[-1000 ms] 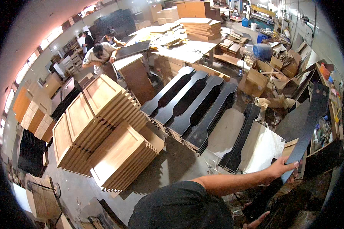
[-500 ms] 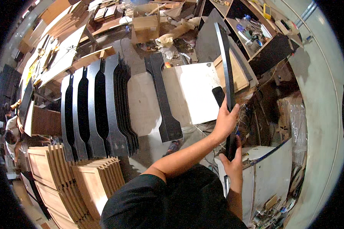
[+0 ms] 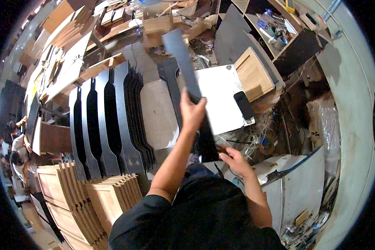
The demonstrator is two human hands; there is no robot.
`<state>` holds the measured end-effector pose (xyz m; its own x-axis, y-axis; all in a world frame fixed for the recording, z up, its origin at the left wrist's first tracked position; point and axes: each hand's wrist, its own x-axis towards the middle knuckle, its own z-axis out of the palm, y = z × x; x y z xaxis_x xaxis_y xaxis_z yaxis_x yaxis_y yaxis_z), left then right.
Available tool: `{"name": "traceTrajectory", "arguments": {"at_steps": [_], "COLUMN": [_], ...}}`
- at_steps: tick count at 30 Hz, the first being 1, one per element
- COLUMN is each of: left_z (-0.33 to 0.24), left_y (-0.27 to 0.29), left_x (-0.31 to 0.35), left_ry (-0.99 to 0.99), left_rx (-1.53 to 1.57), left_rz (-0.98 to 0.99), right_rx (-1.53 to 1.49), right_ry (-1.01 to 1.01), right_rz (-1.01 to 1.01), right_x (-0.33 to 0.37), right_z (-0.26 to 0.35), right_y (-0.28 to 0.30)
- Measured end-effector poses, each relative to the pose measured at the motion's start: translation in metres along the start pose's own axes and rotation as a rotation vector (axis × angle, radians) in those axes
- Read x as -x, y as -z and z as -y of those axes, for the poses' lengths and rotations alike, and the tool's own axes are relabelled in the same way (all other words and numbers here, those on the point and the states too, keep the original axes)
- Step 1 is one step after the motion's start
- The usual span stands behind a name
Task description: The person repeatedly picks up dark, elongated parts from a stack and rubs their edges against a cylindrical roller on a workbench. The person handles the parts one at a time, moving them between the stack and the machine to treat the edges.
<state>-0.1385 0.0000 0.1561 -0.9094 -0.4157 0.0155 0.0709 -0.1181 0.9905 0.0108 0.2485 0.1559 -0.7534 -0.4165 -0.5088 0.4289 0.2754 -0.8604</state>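
Note:
A long black panel (image 3: 186, 68), broad at the ends and narrow in the middle, is tilted above the white work surface. My left hand (image 3: 192, 111) is closed around its middle. At the panel's near end, my right hand (image 3: 236, 161) has its fingers at the right-hand corner, seemingly gripping the edge. A second black panel (image 3: 168, 74) of like shape lies partly hidden beneath the held one. Further left stands a row of several stacked black panels (image 3: 125, 108) of that same outline.
A black phone (image 3: 243, 105) lies on the white board (image 3: 221, 100), beside a wooden panel (image 3: 254, 75). Light wooden door panels (image 3: 108, 200) stand at the lower left. A shelf (image 3: 275, 31) with loose items is far right. Another person (image 3: 21, 148) is at the far left.
The held black panel has swung left, from standing on edge at the right to leaning over the lying panel, its broad face now showing. Both hands have moved left with it.

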Motion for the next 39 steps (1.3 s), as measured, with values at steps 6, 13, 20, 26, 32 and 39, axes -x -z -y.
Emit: {"name": "traceTrajectory", "arguments": {"at_steps": [6, 13, 20, 26, 32, 39], "left_z": [0.053, 0.102, 0.144, 0.160, 0.159, 0.161], "left_y": [0.093, 0.107, 0.096, 0.103, 0.104, 0.104], "left_x": [-0.049, -0.071, -0.068, -0.061, -0.071, -0.075], "left_ry": [0.137, 0.122, 0.024, 0.085, 0.134, 0.111], "left_rx": [-0.230, -0.373, -0.604, -0.470, -0.446, -0.508], "left_rz": [-0.063, -0.102, -0.172, -0.145, -0.078, -0.111], "right_rx": [-0.119, -0.133, -0.114, -0.104, -0.146, -0.149], "right_ry": [0.056, 0.012, -0.022, -0.022, -0.009, -0.021], "right_rz": [0.032, -0.095, -0.186, -0.159, -0.192, -0.233], "right_x": [0.001, 0.019, 0.026, 0.022, 0.025, 0.033], "right_z": [-0.025, -0.057, -0.060, -0.050, -0.057, -0.063], "right_y": [-0.017, 0.001, -0.006, -0.009, -0.008, -0.013]}}
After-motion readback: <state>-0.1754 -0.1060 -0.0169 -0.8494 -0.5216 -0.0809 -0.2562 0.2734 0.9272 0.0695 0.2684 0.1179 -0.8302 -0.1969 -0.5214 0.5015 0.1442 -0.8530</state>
